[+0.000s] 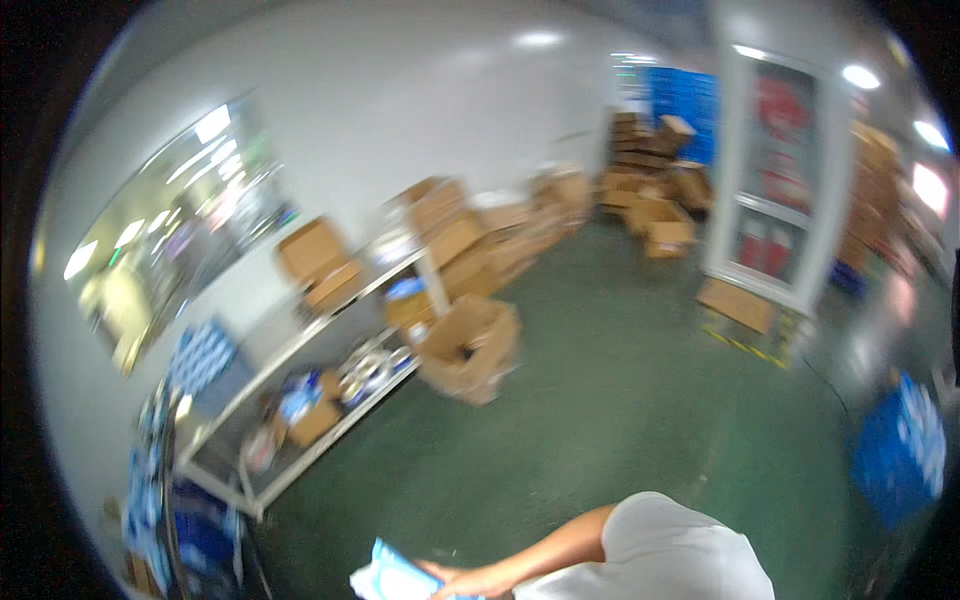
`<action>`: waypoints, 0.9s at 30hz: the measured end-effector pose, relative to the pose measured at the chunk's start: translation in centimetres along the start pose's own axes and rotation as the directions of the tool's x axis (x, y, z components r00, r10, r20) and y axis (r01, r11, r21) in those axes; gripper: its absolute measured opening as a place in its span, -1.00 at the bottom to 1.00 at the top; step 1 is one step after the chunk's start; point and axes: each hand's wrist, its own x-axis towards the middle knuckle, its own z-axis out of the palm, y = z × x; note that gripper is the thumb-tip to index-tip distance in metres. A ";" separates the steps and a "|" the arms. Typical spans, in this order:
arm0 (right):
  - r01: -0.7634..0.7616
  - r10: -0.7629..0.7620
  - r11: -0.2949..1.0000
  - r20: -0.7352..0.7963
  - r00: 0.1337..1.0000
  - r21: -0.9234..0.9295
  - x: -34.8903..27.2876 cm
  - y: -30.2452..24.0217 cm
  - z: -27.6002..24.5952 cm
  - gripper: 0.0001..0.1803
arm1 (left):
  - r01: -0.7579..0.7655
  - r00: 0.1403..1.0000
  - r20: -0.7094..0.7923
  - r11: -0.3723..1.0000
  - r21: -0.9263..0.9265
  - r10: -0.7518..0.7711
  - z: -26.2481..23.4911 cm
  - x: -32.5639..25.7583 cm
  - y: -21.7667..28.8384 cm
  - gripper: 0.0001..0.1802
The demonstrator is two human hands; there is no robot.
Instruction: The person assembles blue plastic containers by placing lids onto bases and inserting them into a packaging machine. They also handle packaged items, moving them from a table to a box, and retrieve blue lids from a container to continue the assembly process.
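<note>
Green floor [580,400], blurred fingers [452,580], cropped package [395,575]

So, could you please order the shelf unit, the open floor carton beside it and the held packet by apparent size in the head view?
1. Shelf unit
2. Open floor carton
3. Packet, partly covered by the right hand; it looks smallest despite being nearest the camera.

I have a smooth green floor [590,400] spreading before me to a plain white wall [400,110], where a wide glass window [185,240] (long bright lamps [213,122] show in it) sits above a white-framed two-tier shelf [340,436], while a tall white-framed glazed panel [775,203] stands to my right near round white ceiling lights [860,76].
</note>
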 end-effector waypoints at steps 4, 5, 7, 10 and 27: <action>-0.164 0.156 0.976 0.068 0.985 0.144 12.9 -2.1 -1.7 -0.01 | -0.105 0.989 -0.114 0.989 -0.099 0.093 -9.6 9.5 -1.6 -0.03; -0.139 0.130 0.978 0.068 0.989 0.156 16.0 -3.6 -2.2 -0.02 | -0.093 0.990 -0.117 0.985 -0.147 0.076 -11.1 12.0 -0.9 -0.03; -0.176 0.163 0.965 0.078 0.983 0.194 22.0 -5.7 -2.3 -0.05 | 0.041 0.997 -0.053 0.953 -0.300 -0.059 -12.6 17.5 4.1 0.04; -0.140 0.117 0.974 0.129 0.985 0.181 32.8 -6.6 -6.5 -0.11 | -0.021 0.997 -0.079 0.954 -0.299 -0.003 -15.5 28.6 5.1 0.04; -0.026 0.026 1.000 0.003 1.000 -0.011 103.0 -12.3 -19.6 -0.60 | -0.223 0.835 -0.537 0.965 -0.140 0.116 -48.7 79.1 5.9 0.09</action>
